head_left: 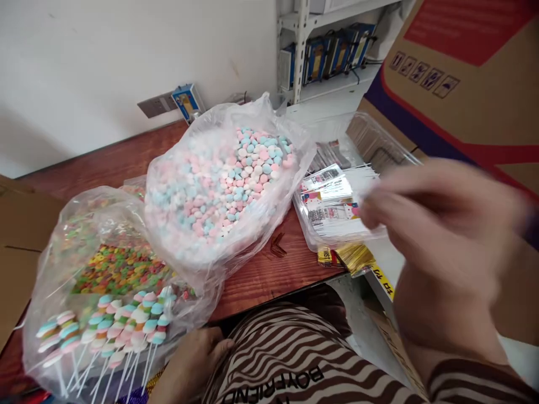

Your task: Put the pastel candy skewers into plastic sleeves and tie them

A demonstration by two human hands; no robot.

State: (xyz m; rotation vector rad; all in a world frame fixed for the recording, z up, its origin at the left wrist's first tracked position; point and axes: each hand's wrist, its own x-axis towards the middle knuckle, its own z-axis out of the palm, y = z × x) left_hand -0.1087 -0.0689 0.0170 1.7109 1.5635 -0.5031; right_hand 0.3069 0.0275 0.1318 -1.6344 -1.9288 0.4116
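My right hand [455, 241] is raised at the right, smeared by motion, its thumb and fingers pinched together near a clear plastic box [309, 235] of printed paper cards [332, 196]. Whatever the pinch holds, if anything, is too blurred to make out. Low against my striped shirt lies my left hand [196, 356], its thumb showing and its other fingers mostly hidden. Beside it, candy skewers [122, 325] of pastel and coloured sweets on white sticks lie on a clear bag of colourful gummy candies [122, 266].
A large clear bag of pastel candies [252, 168] covers the middle of the brown wooden table [248, 286]. Gold twist ties [356, 258] lie at its front edge. Cardboard boxes [475, 112] flank the right and left sides. Behind stands a white metal shelf [301, 50].
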